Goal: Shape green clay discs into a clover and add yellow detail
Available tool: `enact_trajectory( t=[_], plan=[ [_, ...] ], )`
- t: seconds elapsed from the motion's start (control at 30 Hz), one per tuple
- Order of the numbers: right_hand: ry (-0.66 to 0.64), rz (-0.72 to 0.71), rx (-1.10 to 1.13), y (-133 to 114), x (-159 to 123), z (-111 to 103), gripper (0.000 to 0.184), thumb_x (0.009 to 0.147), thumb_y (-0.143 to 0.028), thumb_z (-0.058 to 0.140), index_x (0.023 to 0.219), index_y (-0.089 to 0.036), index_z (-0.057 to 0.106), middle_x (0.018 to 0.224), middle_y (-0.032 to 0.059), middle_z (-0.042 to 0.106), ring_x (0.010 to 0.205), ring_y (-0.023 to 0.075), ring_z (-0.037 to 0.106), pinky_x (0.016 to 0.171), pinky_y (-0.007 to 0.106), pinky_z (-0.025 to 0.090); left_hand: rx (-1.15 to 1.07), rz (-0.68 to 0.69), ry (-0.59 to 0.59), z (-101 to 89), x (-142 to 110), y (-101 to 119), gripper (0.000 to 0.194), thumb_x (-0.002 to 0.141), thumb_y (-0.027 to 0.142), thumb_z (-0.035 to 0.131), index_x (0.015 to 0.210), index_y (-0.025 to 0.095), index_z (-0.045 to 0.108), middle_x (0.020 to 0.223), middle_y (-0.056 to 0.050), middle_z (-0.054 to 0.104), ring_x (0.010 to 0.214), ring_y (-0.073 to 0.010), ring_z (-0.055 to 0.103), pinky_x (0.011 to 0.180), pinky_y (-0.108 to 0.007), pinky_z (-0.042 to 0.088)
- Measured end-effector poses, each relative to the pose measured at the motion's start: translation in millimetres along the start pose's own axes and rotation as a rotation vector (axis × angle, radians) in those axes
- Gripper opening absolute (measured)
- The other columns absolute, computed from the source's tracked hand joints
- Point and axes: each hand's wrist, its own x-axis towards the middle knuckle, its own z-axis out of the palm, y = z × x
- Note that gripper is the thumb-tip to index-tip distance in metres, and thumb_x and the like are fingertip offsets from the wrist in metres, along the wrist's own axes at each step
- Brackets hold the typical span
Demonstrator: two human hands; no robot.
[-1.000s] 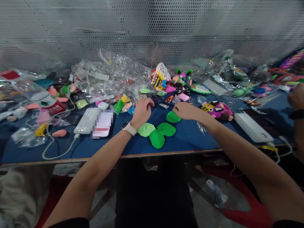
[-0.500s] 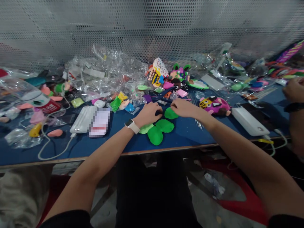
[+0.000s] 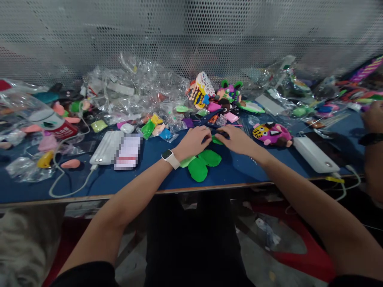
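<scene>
My left hand (image 3: 194, 141), with a white watch on its wrist, and my right hand (image 3: 237, 139) meet fingertip to fingertip on the blue table (image 3: 134, 179). Both have their fingers curled and pinch a small green clay piece (image 3: 216, 140) between them. Something dark lies just behind my fingertips; I cannot make it out. Three flattened green clay pieces lie close in front of the hands: a bright one (image 3: 197, 170), one (image 3: 210, 157) to its right, and a paler one (image 3: 187, 161) partly under my left wrist.
A white power bank (image 3: 106, 148) with a cable and a blurred card (image 3: 128, 151) lie left. Another power bank (image 3: 312, 154) and a purple clay figure (image 3: 272, 133) lie right. Clear bags (image 3: 137, 95) and clay figures (image 3: 206, 93) crowd the back. Another person's hand (image 3: 371, 117) works far right.
My left hand moved right and my right hand left until they met over the small green piece, which now shows only between the fingers. The view shifted slightly.
</scene>
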Motion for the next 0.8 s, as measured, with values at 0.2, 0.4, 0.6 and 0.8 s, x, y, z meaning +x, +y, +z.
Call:
enact_trajectory(
  t=[0.2,0.4,0.6,0.8],
  plan=[
    [0.107,-0.163,0.168,-19,-29,-4,0.054,0.099,-0.057,0.075,0.139,-0.021,0.072,0.139,0.0170,0.075,0.127,0.0381,0.073,0.113,0.055,0.057,-0.130,-0.009,0.240,-5.6,1,9,0.010,0.107,0.016,0.061,0.099,0.021,0.066,0.110,-0.008,0.072,0.108,-0.0255,0.068,0.096,-0.042,0.054],
    [0.195,-0.084,0.257,-30,6,-2,0.027,0.101,-0.038,0.066,0.115,-0.022,0.082,0.114,0.0119,0.085,0.101,0.0340,0.078,0.095,0.051,0.062,-0.305,-0.110,0.453,-15.8,0,-11,0.011,0.107,0.020,0.062,0.098,0.021,0.068,0.104,-0.007,0.073,0.096,-0.0203,0.069,0.091,-0.037,0.058],
    [0.166,-0.117,0.631,-49,59,-4,0.051,0.091,-0.071,0.077,0.107,-0.024,0.081,0.101,0.0086,0.083,0.091,0.0303,0.077,0.088,0.048,0.065,-0.469,-0.208,0.536,-19.2,-5,-38,0.028,0.111,0.046,0.061,0.105,0.021,0.071,0.105,-0.008,0.079,0.089,-0.0194,0.071,0.077,-0.032,0.058],
    [0.242,-0.050,0.829,-62,73,16,0.068,0.081,-0.092,0.073,0.099,-0.027,0.078,0.087,0.0055,0.077,0.076,0.0257,0.070,0.069,0.044,0.065,-0.446,-0.208,0.572,-21.6,-8,-48,0.048,0.109,0.064,0.057,0.090,0.022,0.068,0.086,-0.006,0.074,0.074,-0.0184,0.062,0.068,-0.033,0.052]
  ],
)
